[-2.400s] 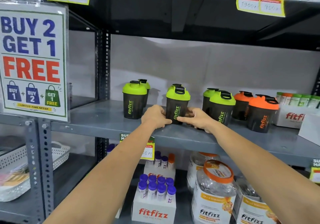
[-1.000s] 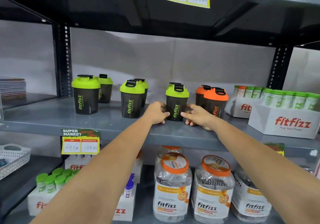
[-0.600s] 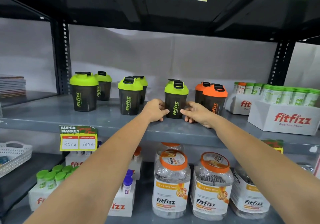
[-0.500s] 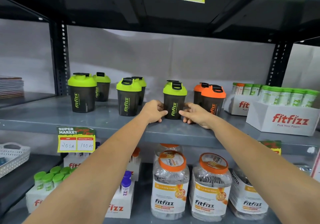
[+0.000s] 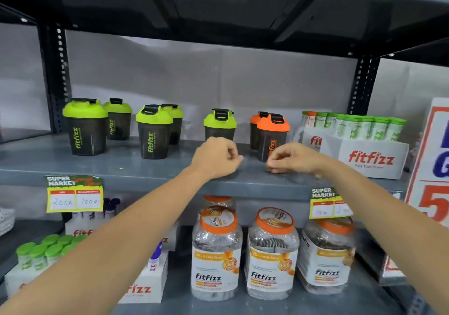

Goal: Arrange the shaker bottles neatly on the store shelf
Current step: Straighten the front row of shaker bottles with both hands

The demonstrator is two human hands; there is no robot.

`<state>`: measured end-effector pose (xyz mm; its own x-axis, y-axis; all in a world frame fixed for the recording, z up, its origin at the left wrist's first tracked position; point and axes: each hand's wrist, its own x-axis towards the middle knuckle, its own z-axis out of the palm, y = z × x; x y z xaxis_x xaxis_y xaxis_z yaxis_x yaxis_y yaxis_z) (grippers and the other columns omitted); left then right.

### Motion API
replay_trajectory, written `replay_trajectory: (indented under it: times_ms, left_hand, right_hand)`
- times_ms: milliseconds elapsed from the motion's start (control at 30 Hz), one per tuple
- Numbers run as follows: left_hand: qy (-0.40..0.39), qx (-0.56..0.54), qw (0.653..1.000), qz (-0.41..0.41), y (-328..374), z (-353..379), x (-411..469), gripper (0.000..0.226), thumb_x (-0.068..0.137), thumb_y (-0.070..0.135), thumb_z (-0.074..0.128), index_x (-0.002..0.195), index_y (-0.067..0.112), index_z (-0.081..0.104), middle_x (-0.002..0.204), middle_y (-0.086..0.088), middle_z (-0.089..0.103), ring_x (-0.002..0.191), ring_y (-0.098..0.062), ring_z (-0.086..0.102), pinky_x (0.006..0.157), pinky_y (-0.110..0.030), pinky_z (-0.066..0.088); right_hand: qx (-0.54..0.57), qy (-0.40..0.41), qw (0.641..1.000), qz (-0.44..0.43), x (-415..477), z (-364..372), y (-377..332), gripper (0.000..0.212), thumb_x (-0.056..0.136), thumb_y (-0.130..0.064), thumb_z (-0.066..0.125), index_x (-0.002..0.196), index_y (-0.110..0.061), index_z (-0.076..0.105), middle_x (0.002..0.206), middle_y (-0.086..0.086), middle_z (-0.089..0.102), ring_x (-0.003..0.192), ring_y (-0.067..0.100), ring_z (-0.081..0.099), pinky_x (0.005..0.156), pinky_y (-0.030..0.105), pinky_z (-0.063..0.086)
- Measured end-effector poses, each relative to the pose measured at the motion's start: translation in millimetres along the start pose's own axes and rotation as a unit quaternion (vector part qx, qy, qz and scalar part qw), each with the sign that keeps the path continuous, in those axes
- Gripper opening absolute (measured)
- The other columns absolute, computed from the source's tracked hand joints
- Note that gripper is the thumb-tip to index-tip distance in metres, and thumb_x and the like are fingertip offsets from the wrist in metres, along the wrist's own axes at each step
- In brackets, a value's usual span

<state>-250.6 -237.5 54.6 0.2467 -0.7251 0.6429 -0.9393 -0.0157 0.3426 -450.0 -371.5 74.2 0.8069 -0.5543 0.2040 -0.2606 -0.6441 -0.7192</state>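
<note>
Dark shaker bottles stand upright on the grey shelf [image 5: 121,166]. Two lime-lidded pairs are at the left: one front bottle [image 5: 85,128] with another [image 5: 118,119] behind it, then a second front bottle [image 5: 153,133]. A single lime-lidded shaker [image 5: 220,123] stands mid-shelf, and an orange-lidded pair [image 5: 273,136] is just right of it. My left hand [image 5: 216,158] hovers in front of the single green shaker, hiding its lower half, fingers curled with nothing in them. My right hand [image 5: 294,158] is in front of the orange pair, fingertips pinched together over the shelf and holding nothing.
White fitfizz cartons of green-capped tubes [image 5: 366,149] fill the shelf's right end, beside a large sign [image 5: 432,159]. Clear orange-lidded jars [image 5: 216,254] and more cartons sit on the shelf below. Price tags [image 5: 74,194] hang from the shelf edge. An upper shelf overhangs closely.
Both hands have let go of the single green shaker and drawn back toward the shelf's front edge. The view has shifted slightly right.
</note>
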Motion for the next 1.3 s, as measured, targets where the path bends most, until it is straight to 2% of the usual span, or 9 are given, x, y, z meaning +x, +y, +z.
replay_trajectory:
  times_ms: [100, 267, 400, 500, 567, 700, 867, 1067, 1300]
  left_hand:
    - [-0.065, -0.078, 0.995, 0.001, 29, 23, 12, 0.010, 0.078, 0.029, 0.070, 0.081, 0.020, 0.065, 0.072, 0.008, 0.067, 0.072, -0.013, 0.063, 0.077, -0.036, 0.055]
    - [-0.087, -0.054, 0.988, -0.113, 40, 56, 38, 0.048, 0.076, 0.038, 0.071, 0.113, 0.013, 0.054, 0.110, -0.006, 0.064, 0.096, -0.027, 0.063, 0.085, -0.040, 0.052]
    - [-0.113, -0.022, 0.983, -0.141, 39, 67, 52, 0.050, 0.075, 0.043, 0.072, 0.111, 0.014, 0.051, 0.112, -0.008, 0.063, 0.103, -0.028, 0.059, 0.076, -0.032, 0.047]
    - [-0.140, 0.004, 0.983, -0.117, 43, 72, 59, 0.051, 0.079, 0.043, 0.069, 0.115, 0.013, 0.051, 0.120, -0.009, 0.061, 0.109, -0.029, 0.057, 0.077, -0.032, 0.045]
    - [-0.148, 0.028, 0.982, -0.112, 44, 76, 62, 0.053, 0.080, 0.044, 0.068, 0.121, 0.014, 0.051, 0.123, -0.007, 0.060, 0.111, -0.028, 0.056, 0.085, -0.036, 0.047]
    - [-0.140, 0.029, 0.983, -0.115, 43, 81, 64, 0.050, 0.081, 0.043, 0.067, 0.122, 0.019, 0.053, 0.121, -0.004, 0.062, 0.111, -0.026, 0.057, 0.092, -0.041, 0.048]
    - [-0.116, 0.019, 0.985, -0.127, 43, 82, 62, 0.043, 0.081, 0.042, 0.068, 0.115, 0.017, 0.057, 0.111, -0.003, 0.066, 0.103, -0.024, 0.060, 0.088, -0.041, 0.050]
    - [-0.102, 0.011, 0.985, -0.137, 44, 81, 59, 0.043, 0.080, 0.042, 0.069, 0.114, 0.017, 0.057, 0.108, -0.003, 0.067, 0.100, -0.024, 0.061, 0.086, -0.040, 0.051]
    - [-0.103, 0.012, 0.985, -0.140, 45, 79, 57, 0.042, 0.080, 0.042, 0.070, 0.112, 0.016, 0.060, 0.106, -0.003, 0.068, 0.101, -0.023, 0.062, 0.087, -0.040, 0.051]
  right_hand:
    - [-0.002, 0.062, 0.997, 0.045, -7, -32, 19, 0.011, 0.084, -0.007, 0.069, 0.080, 0.002, 0.066, 0.069, 0.013, 0.071, 0.060, 0.020, 0.066, 0.052, 0.020, 0.053]
    - [-0.012, 0.157, 0.984, 0.080, 10, -46, 47, 0.030, 0.079, -0.023, 0.078, 0.091, -0.003, 0.060, 0.067, 0.015, 0.065, 0.046, 0.014, 0.054, 0.042, 0.024, 0.043]
    - [-0.021, 0.130, 0.987, 0.096, 28, -37, 55, 0.069, 0.078, -0.031, 0.077, 0.131, -0.002, 0.045, 0.107, 0.014, 0.065, 0.057, 0.014, 0.055, 0.044, 0.022, 0.043]
    - [-0.050, 0.107, 0.987, 0.112, 37, -36, 56, 0.081, 0.074, -0.040, 0.080, 0.137, -0.009, 0.039, 0.126, 0.007, 0.057, 0.063, 0.012, 0.056, 0.043, 0.020, 0.043]
    - [-0.050, 0.091, 0.988, 0.113, 39, -35, 56, 0.081, 0.072, -0.040, 0.081, 0.136, -0.011, 0.041, 0.125, 0.003, 0.059, 0.071, 0.013, 0.061, 0.050, 0.023, 0.048]
    - [-0.028, 0.076, 0.993, 0.084, 44, -29, 58, 0.068, 0.075, -0.028, 0.080, 0.133, -0.010, 0.048, 0.130, 0.005, 0.060, 0.112, 0.018, 0.059, 0.089, 0.033, 0.051]
    - [-0.019, 0.095, 0.992, 0.081, 43, -26, 58, 0.061, 0.078, -0.025, 0.078, 0.130, -0.010, 0.050, 0.124, 0.004, 0.061, 0.109, 0.017, 0.058, 0.069, 0.024, 0.048]
    - [-0.006, 0.088, 0.994, 0.065, 41, -27, 63, 0.059, 0.078, -0.022, 0.078, 0.129, -0.009, 0.052, 0.125, 0.006, 0.062, 0.113, 0.017, 0.058, 0.098, 0.034, 0.046]
    - [-0.013, 0.084, 0.995, 0.047, 40, -26, 65, 0.052, 0.078, -0.023, 0.078, 0.124, -0.014, 0.055, 0.117, 0.002, 0.062, 0.110, 0.013, 0.057, 0.092, 0.029, 0.045]
